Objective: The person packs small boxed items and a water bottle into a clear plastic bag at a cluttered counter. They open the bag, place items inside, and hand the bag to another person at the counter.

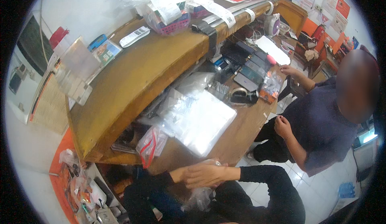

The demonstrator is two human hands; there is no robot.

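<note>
Both of my hands are together at the near edge of the wooden desk, low in the head view. My right hand (203, 175) lies over my left hand (180, 174), which is mostly hidden beneath it. Crumpled clear plastic (200, 197) shows just below the hands, and a bit of it shows above them; whether fingers grip it is hidden. Beyond them a stack of clear plastic bags (202, 120) lies on the desk (229, 139). A clear zip bag with a red strip (152, 144) is to its left.
A co-worker (319, 118) stands at the right, hands near the desk edge. Several phones (251, 74), a tape roll (239, 93) and a small orange box (268, 94) lie farther back. A raised wooden counter (135, 85) runs along the left, with a pink basket (173, 26) on it.
</note>
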